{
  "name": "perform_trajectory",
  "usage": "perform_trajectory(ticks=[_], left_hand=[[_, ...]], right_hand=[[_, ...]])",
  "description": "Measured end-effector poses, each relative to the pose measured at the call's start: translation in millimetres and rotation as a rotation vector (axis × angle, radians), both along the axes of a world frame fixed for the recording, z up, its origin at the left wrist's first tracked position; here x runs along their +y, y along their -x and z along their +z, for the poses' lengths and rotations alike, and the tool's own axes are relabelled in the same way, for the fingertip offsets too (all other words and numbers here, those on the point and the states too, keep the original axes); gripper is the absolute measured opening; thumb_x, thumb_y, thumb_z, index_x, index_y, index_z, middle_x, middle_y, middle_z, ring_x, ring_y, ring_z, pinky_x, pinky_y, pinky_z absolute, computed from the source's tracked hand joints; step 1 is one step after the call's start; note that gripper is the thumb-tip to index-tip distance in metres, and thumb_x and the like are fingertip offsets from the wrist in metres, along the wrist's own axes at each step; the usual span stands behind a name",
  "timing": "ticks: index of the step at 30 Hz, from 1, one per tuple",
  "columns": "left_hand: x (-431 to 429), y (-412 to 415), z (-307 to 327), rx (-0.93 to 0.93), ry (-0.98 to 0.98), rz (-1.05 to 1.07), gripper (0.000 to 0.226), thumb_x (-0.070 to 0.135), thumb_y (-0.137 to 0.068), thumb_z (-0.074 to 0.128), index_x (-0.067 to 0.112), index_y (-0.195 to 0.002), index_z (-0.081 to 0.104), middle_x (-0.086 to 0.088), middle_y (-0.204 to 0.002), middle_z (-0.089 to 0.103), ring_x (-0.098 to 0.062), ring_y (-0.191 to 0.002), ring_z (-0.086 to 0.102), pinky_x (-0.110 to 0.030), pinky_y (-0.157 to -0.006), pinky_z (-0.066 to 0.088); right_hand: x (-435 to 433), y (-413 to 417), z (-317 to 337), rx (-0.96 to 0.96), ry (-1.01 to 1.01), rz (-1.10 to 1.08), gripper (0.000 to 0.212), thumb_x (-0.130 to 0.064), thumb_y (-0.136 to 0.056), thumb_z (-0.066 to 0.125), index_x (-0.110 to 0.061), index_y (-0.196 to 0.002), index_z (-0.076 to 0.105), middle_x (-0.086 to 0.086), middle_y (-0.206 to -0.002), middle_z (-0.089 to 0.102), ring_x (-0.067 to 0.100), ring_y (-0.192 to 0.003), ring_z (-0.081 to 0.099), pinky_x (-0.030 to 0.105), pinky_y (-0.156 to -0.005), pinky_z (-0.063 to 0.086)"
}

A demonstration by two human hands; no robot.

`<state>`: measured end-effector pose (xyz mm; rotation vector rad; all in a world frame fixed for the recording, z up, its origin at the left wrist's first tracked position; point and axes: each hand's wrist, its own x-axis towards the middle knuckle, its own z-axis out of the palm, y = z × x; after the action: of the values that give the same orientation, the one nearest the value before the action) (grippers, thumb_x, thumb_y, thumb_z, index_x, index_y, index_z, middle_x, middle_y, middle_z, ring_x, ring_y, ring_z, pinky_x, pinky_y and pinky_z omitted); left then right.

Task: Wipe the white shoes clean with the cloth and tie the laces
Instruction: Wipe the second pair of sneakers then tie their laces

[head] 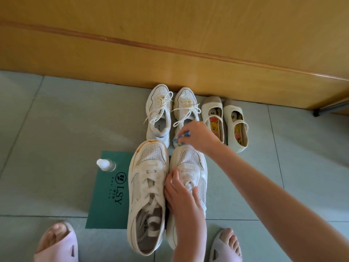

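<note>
The right hand (198,136) pinches the blue-and-white cloth (180,138) against the toe of one white shoe (190,159). The left hand (181,195) grips that shoe across its laced middle, fingers and thumb curled over it to steady it. The shoe's long axis runs straight away from the person, with the heel beneath the left wrist and the toe under the right fingers, so wiping strokes probably run back toward the left hand. The second shoe (147,186), rust-stained around its toe rim, lies parallel and touches the first, just outside the left hand, which is the nearer hand to it.
</note>
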<state>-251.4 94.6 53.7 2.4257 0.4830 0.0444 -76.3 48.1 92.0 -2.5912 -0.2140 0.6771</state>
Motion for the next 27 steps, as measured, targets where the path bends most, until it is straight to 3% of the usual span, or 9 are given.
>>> perform_trajectory(ticks=[4,8,12,14,17,19,22,24,27], left_hand=[[0.0,-1.2,-1.4,0.011,-0.004,0.000,0.068,0.013,-0.063,0.084,-0.003,-0.122,0.053,-0.019,-0.110,0.061,-0.038,-0.099,0.062,-0.047,-0.086,0.051],[0.1,-1.0,-0.6,0.009,-0.002,-0.007,0.070,0.014,-0.062,0.085,-0.003,-0.122,0.053,-0.018,-0.109,0.062,-0.037,-0.098,0.063,-0.045,-0.084,0.052],[0.6,-1.4,0.8,0.001,-0.007,-0.009,0.069,0.014,-0.062,0.085,-0.003,-0.121,0.053,-0.018,-0.107,0.062,-0.037,-0.098,0.063,-0.045,-0.083,0.052],[1.1,-1.0,1.5,0.003,-0.006,-0.006,0.069,0.015,-0.063,0.084,-0.002,-0.122,0.052,-0.018,-0.109,0.062,-0.036,-0.099,0.063,-0.044,-0.085,0.052],[1.1,-0.4,0.3,0.011,0.005,0.001,0.068,0.015,-0.065,0.084,-0.002,-0.123,0.052,-0.018,-0.111,0.061,-0.037,-0.102,0.061,-0.045,-0.088,0.050],[0.6,-0.2,0.2,0.011,0.019,0.004,0.068,0.014,-0.065,0.083,-0.002,-0.123,0.052,-0.018,-0.111,0.061,-0.038,-0.103,0.061,-0.046,-0.089,0.049],[0.5,-0.7,-0.1,0.013,0.010,0.003,0.068,0.015,-0.065,0.083,-0.003,-0.123,0.052,-0.018,-0.111,0.061,-0.037,-0.102,0.062,-0.046,-0.088,0.050],[0.4,-0.8,0.4,-0.001,0.018,0.005,0.068,0.013,-0.066,0.082,-0.003,-0.124,0.051,-0.018,-0.111,0.061,-0.036,-0.102,0.062,-0.046,-0.088,0.051],[0.8,-0.1,1.8,-0.009,0.019,0.006,0.067,0.014,-0.067,0.081,-0.002,-0.124,0.051,-0.017,-0.113,0.060,-0.034,-0.104,0.061,-0.043,-0.091,0.049]], right_hand=[[0.4,14.3,-1.3,0.003,-0.106,-0.090,0.019,-0.020,-0.086,0.066,-0.012,-0.101,0.072,-0.003,-0.085,0.061,0.005,-0.069,0.050,0.008,-0.053,0.036],[5.2,33.8,-2.3,-0.065,-0.146,-0.024,0.019,-0.021,-0.084,0.068,-0.017,-0.101,0.072,0.001,-0.093,0.064,0.013,-0.098,0.042,0.023,-0.081,0.038],[1.6,36.6,-4.4,-0.106,-0.141,-0.009,0.021,-0.020,-0.081,0.071,-0.018,-0.102,0.073,0.004,-0.096,0.064,0.015,-0.100,0.041,0.025,-0.085,0.038],[0.1,32.9,-5.4,-0.120,-0.171,-0.071,0.020,-0.021,-0.080,0.072,-0.015,-0.099,0.073,0.002,-0.090,0.063,0.011,-0.090,0.047,0.018,-0.074,0.040],[0.5,23.5,-5.7,-0.107,-0.185,-0.218,0.017,-0.022,-0.081,0.072,-0.011,-0.094,0.073,-0.001,-0.078,0.061,0.001,-0.058,0.047,0.007,-0.048,0.036],[0.6,20.5,-5.9,-0.102,-0.178,-0.269,0.018,-0.022,-0.082,0.071,-0.008,-0.094,0.072,-0.003,-0.073,0.061,0.000,-0.052,0.046,0.006,-0.044,0.036],[8.6,30.6,-4.9,-0.132,-0.153,-0.145,0.017,-0.022,-0.082,0.070,-0.012,-0.095,0.073,0.001,-0.084,0.065,0.007,-0.078,0.053,0.010,-0.066,0.040],[16.1,43.7,-6.0,-0.165,-0.088,0.045,0.018,-0.023,-0.083,0.069,-0.014,-0.098,0.074,0.003,-0.093,0.065,0.015,-0.099,0.045,0.018,-0.081,0.035],[16.0,51.1,-9.1,-0.217,-0.029,0.172,0.019,-0.022,-0.084,0.067,-0.016,-0.100,0.074,0.003,-0.096,0.065,0.019,-0.099,0.043,0.021,-0.087,0.031]])
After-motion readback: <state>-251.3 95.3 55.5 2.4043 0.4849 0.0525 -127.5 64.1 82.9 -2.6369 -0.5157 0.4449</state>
